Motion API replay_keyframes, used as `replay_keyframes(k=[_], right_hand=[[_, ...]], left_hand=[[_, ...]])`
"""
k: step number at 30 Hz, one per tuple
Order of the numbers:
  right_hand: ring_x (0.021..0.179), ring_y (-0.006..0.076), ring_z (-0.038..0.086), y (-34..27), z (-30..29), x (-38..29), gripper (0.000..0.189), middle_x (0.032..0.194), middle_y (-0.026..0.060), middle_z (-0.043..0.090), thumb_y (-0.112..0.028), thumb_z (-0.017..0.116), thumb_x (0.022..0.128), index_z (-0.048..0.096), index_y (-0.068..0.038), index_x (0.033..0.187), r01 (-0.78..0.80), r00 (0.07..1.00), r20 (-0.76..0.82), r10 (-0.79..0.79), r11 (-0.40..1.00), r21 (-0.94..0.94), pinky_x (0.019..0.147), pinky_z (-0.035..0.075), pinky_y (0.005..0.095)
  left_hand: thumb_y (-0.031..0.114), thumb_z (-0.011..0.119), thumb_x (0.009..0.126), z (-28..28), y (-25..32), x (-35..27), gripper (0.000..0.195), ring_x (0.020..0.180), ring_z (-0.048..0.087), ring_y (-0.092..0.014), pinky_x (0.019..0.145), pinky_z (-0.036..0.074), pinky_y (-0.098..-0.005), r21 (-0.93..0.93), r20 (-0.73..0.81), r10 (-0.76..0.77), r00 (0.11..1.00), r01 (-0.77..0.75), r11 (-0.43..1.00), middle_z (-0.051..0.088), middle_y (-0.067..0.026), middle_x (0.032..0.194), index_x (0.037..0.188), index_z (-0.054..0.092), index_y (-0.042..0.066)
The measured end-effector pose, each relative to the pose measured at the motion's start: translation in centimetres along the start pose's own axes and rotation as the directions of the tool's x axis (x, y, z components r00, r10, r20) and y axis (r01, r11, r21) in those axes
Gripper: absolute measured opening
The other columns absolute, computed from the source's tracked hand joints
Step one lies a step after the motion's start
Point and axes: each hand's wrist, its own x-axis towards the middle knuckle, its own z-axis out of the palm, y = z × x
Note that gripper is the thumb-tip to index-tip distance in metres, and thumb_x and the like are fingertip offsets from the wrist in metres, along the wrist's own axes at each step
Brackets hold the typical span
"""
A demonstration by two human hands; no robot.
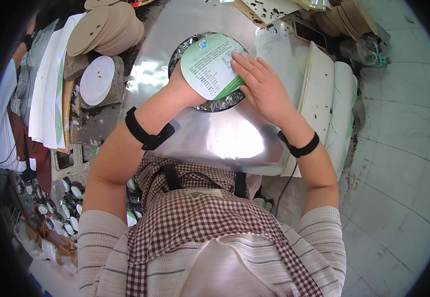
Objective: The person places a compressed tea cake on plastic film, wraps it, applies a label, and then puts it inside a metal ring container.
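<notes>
A round paper label point(209, 70), pale green and white with printed writing, covers most of a round dark bundle wrapped in shiny plastic film point(224, 105). My right hand point(261, 83) holds the label at its right side, with the fingers lying over the face and the thumb by the lower edge. From the left, my left hand point(185, 87) reaches in under the label; its fingers are hidden, so its grip does not show. Beneath both hands is a shiny metal worktop point(155, 107).
Brown cardboard discs point(105, 29) are piled at upper left, above a stack of white paper discs point(97, 80). Printed sheets point(51, 89) stand at left, near another person's arm point(21, 50). Long paper sheets point(317, 89) and a phone point(309, 35) lie at right.
</notes>
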Motion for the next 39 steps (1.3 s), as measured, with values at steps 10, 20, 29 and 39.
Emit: replay_keyframes(k=[10, 20, 29, 39], right_hand=[[0.148, 0.0509, 0.041, -3.8, 4.5, 6.3, 0.079, 0.157, 0.0317, 0.047, -0.041, 0.05, 0.104, 0.031, 0.009, 0.162, -0.114, 0.931, -0.269, 0.248, 0.895, 0.431, 0.127, 0.026, 0.0562], [0.145, 0.0472, 0.046, -5.3, 4.2, 8.7, 0.055, 0.155, 0.0123, 0.057, -0.038, 0.064, 0.099, 0.061, -0.019, 0.15, -0.097, 0.993, 0.073, 0.096, 0.995, 0.012, 0.123, 0.029, 0.0607], [0.128, 0.0237, 0.062, -3.2, 5.8, 4.5, 0.037, 0.144, 0.0138, 0.064, 0.014, 0.056, 0.085, 0.083, -0.006, 0.102, -0.098, 0.807, -0.285, 0.517, 0.592, 0.8, 0.102, 0.053, 0.032], [0.126, 0.0339, 0.068, -11.1, -0.8, 1.9, 0.027, 0.131, 0.0188, 0.073, 0.019, 0.054, 0.072, 0.071, 0.001, 0.081, 0.214, 0.896, -0.383, 0.223, 0.539, 0.815, 0.109, 0.053, 0.0436]], left_hand=[[0.01, 0.064, 0.09, -3.8, 2.2, -2.2, 0.049, 0.121, 0.067, -0.033, 0.103, 0.052, -0.0458, -0.577, -0.291, -0.158, 0.944, -0.041, 0.816, 0.066, -0.0143, 0.138, 0.139, 0.058, 0.006], [0.029, 0.057, 0.099, -2.6, 1.5, -2.5, 0.043, 0.126, 0.057, -0.036, 0.117, 0.039, -0.0487, -0.128, -0.764, 0.06, 0.642, -0.242, 0.962, 0.059, -0.0201, 0.141, 0.134, 0.059, 0.004], [0.039, 0.073, 0.09, -4.6, 3.1, -4.9, 0.058, 0.149, 0.045, -0.037, 0.125, 0.034, -0.0545, 0.164, -0.186, 0.095, 0.978, -0.065, 0.984, 0.051, -0.013, 0.159, 0.143, 0.065, 0.017], [0.029, 0.069, 0.095, -12.3, 12.8, -10.6, 0.019, 0.093, 0.074, -0.031, 0.099, 0.053, -0.0417, -0.045, 0.326, -0.067, 0.943, 0.086, 0.995, 0.074, -0.0099, 0.093, 0.089, 0.07, 0.011]])
